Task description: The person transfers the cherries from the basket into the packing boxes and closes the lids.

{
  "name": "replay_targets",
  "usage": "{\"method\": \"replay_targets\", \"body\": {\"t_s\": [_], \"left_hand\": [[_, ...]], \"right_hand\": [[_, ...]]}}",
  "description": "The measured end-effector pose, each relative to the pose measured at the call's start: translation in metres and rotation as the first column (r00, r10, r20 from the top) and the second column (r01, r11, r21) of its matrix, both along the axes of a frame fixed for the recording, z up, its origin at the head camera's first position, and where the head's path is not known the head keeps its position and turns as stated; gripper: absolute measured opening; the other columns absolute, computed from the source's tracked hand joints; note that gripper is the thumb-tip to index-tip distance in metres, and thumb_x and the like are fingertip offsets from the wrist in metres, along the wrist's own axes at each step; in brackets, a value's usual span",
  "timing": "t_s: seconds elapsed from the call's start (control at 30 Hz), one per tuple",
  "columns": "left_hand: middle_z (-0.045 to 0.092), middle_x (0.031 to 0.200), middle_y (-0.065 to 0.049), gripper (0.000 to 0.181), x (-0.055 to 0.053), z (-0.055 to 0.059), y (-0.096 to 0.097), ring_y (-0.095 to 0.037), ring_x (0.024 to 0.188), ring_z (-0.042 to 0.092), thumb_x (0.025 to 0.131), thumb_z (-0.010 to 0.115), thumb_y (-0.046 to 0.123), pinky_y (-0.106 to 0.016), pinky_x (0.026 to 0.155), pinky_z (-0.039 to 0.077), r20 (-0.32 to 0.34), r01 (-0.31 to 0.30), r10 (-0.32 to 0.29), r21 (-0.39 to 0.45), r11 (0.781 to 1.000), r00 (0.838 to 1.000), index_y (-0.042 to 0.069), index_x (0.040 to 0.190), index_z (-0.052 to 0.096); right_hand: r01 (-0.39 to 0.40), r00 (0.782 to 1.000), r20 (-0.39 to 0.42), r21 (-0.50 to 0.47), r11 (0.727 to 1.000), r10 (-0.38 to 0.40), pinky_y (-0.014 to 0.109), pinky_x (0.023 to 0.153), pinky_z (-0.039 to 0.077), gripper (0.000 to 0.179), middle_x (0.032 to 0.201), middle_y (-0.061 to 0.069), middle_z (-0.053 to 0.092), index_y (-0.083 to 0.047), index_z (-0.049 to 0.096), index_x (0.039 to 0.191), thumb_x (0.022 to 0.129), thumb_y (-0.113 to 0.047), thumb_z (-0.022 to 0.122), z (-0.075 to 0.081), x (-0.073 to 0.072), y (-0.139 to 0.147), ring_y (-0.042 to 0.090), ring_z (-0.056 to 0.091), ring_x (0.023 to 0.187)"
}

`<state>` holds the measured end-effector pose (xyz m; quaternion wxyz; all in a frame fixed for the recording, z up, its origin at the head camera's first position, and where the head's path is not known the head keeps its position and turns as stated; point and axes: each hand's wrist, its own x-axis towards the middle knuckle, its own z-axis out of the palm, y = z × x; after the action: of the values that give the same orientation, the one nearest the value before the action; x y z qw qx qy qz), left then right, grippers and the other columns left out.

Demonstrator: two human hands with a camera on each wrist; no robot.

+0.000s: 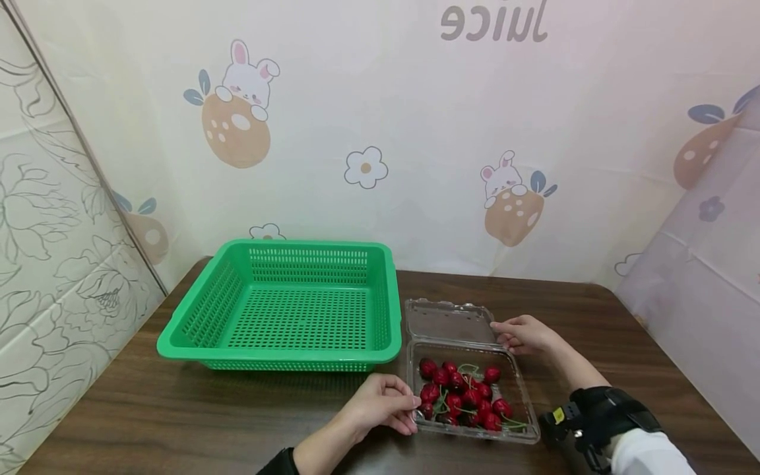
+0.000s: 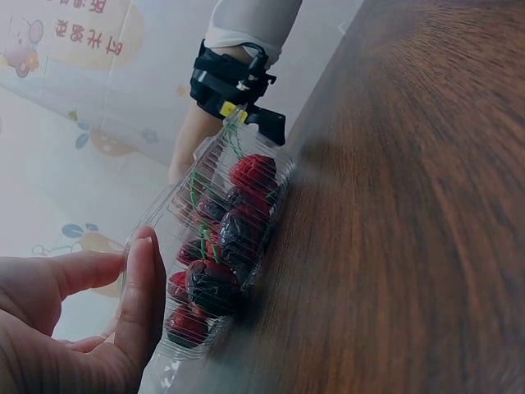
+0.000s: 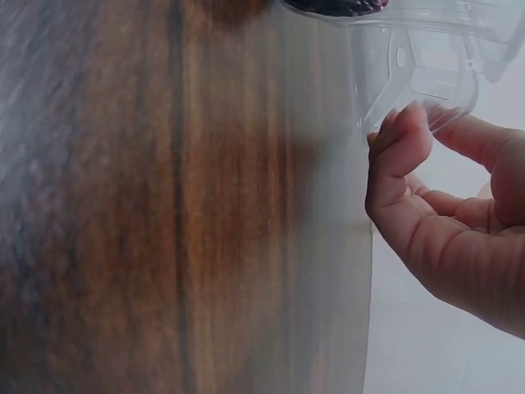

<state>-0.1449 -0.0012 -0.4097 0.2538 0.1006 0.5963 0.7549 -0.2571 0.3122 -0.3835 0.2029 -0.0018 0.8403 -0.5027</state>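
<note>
A clear plastic clamshell box [image 1: 516, 382] lies on the table with its lid [image 1: 448, 323] folded back flat toward the wall. Red cherries [image 1: 466, 396], some with green stems, are spread inside the near half. My left hand [image 1: 380, 402] pinches the box's left rim near its front corner; in the left wrist view, thumb and finger meet at the clear edge. At the far right, my right hand [image 1: 525, 333] pinches the lid's right edge, and the right wrist view has its fingers on the clear plastic [image 3: 443, 74].
A green plastic basket [image 1: 279, 359] with slotted sides stands left of the box, close to the lid's left edge. Both sit on a dark wooden table [image 1: 237, 422]. A printed cloth wall [image 1: 415, 218] rises right behind the table's far edge.
</note>
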Motion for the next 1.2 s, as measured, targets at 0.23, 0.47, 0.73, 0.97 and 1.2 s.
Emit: {"method": "replay_targets", "body": {"t_s": [0.23, 0.47, 0.73, 0.97, 1.2], "left_hand": [[0.058, 0.059, -0.006, 0.006, 0.000, -0.002, 0.000, -0.013, 0.048, 0.058, 0.081, 0.059, 0.001, -0.026, 0.049, 0.049, -0.008, -0.008, 0.008, 0.003, 1.000, 1.000, -0.002, 0.079, 0.054], [0.059, 0.060, -0.006, 0.008, 0.000, -0.002, 0.001, -0.013, 0.048, 0.058, 0.081, 0.060, 0.002, -0.027, 0.048, 0.050, -0.008, -0.015, 0.015, -0.006, 1.000, 1.000, -0.003, 0.080, 0.054], [0.058, 0.059, -0.006, 0.007, -0.001, -0.003, 0.001, -0.013, 0.048, 0.058, 0.081, 0.060, 0.002, -0.028, 0.049, 0.050, -0.005, -0.017, 0.017, -0.009, 1.000, 1.000, -0.003, 0.080, 0.055], [0.058, 0.059, -0.006, 0.007, 0.000, -0.002, 0.001, -0.013, 0.048, 0.058, 0.081, 0.060, 0.001, -0.028, 0.049, 0.050, -0.005, -0.017, 0.017, -0.002, 1.000, 1.000, -0.003, 0.080, 0.054], [0.057, 0.058, -0.007, 0.006, 0.002, 0.001, 0.000, -0.013, 0.049, 0.058, 0.081, 0.059, 0.000, -0.027, 0.050, 0.050, -0.011, -0.010, 0.010, 0.017, 1.000, 1.000, -0.003, 0.080, 0.054]], "right_hand": [[0.009, 1.000, -0.009, -0.007, 1.000, -0.009, 0.021, 0.053, 0.045, 0.036, 0.069, 0.002, 0.055, 0.016, 0.049, 0.106, 0.093, -0.018, 0.047, 0.004, -0.003, -0.001, 0.007, 0.051, 0.057], [-0.003, 1.000, -0.006, -0.023, 1.000, 0.003, 0.023, 0.054, 0.045, 0.029, 0.070, 0.003, 0.053, 0.012, 0.051, 0.100, 0.092, -0.016, 0.047, 0.011, -0.004, 0.002, 0.009, 0.050, 0.059], [0.005, 1.000, -0.010, -0.066, 0.998, -0.005, 0.022, 0.054, 0.045, 0.022, 0.070, 0.003, 0.053, 0.008, 0.051, 0.096, 0.092, -0.013, 0.048, 0.017, -0.005, 0.003, 0.008, 0.052, 0.059], [-0.006, 0.999, -0.045, -0.059, 0.998, 0.003, 0.023, 0.056, 0.046, 0.022, 0.072, 0.003, 0.053, 0.006, 0.049, 0.097, 0.092, -0.015, 0.048, 0.027, 0.002, 0.004, 0.008, 0.053, 0.061], [-0.003, 0.996, -0.092, -0.104, 0.995, -0.007, 0.025, 0.057, 0.047, 0.022, 0.073, 0.003, 0.054, 0.005, 0.048, 0.098, 0.091, -0.016, 0.050, 0.031, 0.011, 0.008, 0.010, 0.055, 0.064]]}}
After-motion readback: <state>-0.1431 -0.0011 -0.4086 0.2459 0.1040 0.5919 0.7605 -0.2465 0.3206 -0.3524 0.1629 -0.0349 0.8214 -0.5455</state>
